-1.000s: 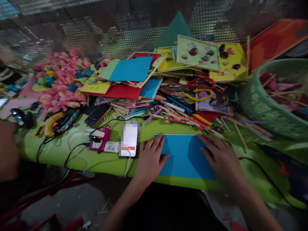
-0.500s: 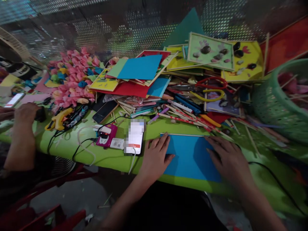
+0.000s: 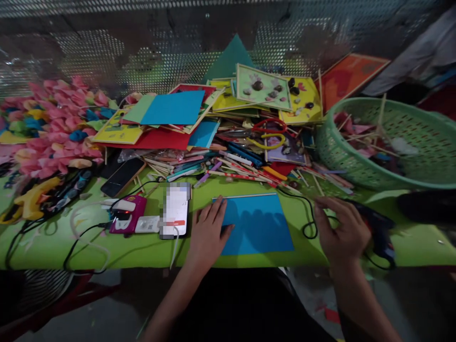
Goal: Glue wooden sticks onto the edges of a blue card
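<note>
A blue sheet of paper (image 3: pixel 260 228) lies on the green table cover with a thin pale stick (image 3: pixel 249 195) along its far edge. My left hand (image 3: pixel 209 228) rests open on the sheet's left edge, fingertips at the stick's left end. Off to the right of the sheet, my right hand (image 3: pixel 344 230) is held above the table, its fingers loosely bent and apart, with nothing visible in it. Just beyond it lies a dark glue gun (image 3: pixel 377 225), partly hidden by that hand, with a black cord (image 3: pixel 310 216) looping to its left.
A lit phone (image 3: pixel 176 209) and a magenta power adapter (image 3: pixel 130 216) with cables lie left of my left hand. Behind are sticks and pens (image 3: pixel 245 173), scissors (image 3: pixel 267 133), framed stone pictures (image 3: pixel 263 88) and a green basket (image 3: pixel 392 175). A yellow glue gun (image 3: pixel 35 199) lies far left.
My right hand has left the blue sheet and moved right, towards the dark glue gun. My left hand stays on the sheet. The view has turned right; another person's hands have left the picture.
</note>
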A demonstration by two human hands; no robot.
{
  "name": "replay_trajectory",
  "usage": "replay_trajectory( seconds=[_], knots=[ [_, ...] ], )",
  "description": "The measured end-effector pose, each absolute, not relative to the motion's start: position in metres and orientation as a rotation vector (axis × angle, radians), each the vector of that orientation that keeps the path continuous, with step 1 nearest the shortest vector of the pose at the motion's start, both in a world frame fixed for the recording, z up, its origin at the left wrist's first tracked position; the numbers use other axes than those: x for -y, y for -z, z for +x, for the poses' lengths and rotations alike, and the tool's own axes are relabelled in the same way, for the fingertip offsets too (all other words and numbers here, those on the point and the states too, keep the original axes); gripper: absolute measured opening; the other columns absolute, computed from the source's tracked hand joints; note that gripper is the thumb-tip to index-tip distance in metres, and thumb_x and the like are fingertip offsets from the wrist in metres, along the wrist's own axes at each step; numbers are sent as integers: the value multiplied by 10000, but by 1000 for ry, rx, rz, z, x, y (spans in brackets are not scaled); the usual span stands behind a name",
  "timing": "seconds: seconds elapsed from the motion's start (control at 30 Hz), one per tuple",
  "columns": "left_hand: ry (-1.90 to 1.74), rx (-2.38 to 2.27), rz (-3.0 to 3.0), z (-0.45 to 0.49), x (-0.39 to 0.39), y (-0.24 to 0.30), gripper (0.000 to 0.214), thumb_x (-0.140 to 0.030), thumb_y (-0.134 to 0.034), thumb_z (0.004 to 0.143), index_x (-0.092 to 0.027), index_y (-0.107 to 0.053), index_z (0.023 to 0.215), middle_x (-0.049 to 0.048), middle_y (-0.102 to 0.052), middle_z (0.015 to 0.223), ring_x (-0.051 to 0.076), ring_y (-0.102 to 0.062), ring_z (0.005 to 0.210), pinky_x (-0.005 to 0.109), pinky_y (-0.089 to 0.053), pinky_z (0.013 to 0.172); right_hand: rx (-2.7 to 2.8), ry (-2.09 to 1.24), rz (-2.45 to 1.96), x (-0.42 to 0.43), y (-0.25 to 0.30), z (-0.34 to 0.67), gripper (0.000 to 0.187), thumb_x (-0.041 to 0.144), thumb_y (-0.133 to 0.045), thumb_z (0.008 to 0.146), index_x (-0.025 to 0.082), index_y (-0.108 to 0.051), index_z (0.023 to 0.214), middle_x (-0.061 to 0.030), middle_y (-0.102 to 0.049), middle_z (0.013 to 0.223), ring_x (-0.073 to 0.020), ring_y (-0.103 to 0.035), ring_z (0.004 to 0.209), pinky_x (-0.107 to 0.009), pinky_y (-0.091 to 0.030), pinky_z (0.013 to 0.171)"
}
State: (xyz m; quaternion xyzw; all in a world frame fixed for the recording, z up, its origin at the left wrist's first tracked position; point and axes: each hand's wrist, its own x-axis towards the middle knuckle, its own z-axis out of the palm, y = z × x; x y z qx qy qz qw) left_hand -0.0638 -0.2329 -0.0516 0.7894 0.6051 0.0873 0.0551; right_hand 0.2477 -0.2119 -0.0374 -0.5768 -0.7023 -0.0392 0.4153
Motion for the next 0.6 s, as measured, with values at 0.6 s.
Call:
replay_trajectory(
  seconds=[0.6],
  knots=[
    [-374, -1951, 2424, -69, 199, 47, 359, -271, -445, 1041, -203, -653, 1325, 131, -676, 1239, 349, -612, 1111, 474, -514, 851, 1164, -147, -2176, 259, 66, 387, 537, 564, -782, 726, 207, -613, 1090, 21, -638, 712, -184, -552, 529, -313, -394, 528]
  ],
)
